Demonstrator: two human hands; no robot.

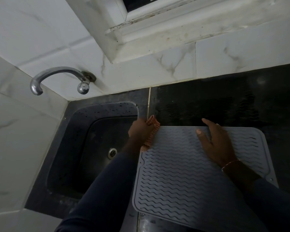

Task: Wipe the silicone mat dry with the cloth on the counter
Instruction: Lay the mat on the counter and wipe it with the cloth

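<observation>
Wiping looks barely begun: the left hand grips the checked cloth at the grey silicone mat's 11 o'clock corner, and most ridges seem untouched. The right hand, fingers straight, presses the far edge. The mat lies on a black counter, with the sink at its 9 o'clock and the tap above.
</observation>
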